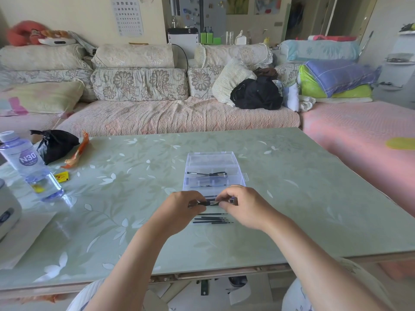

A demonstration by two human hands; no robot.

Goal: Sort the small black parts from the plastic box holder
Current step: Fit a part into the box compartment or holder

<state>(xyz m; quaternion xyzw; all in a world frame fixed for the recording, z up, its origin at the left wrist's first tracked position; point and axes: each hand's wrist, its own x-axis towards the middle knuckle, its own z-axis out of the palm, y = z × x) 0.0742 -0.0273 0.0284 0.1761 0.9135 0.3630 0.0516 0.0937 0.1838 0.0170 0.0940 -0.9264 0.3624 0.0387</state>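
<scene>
A clear plastic box holder [213, 169] lies open on the green table [292, 198], with a few thin black parts [208, 174] inside its compartments. Just in front of it, my left hand [179, 209] and my right hand [244, 205] meet over the table. Both pinch the ends of one small black part [210, 203] held level between them. Below the hands, several thin black rod-like parts [212, 218] lie side by side on the table.
A water bottle [29, 167] stands at the left, with a black bag [55, 144], an orange wrapper [77, 153] and a small yellow packet [61, 177] near it. A white device [6, 212] sits at the left edge. A sofa runs behind the table.
</scene>
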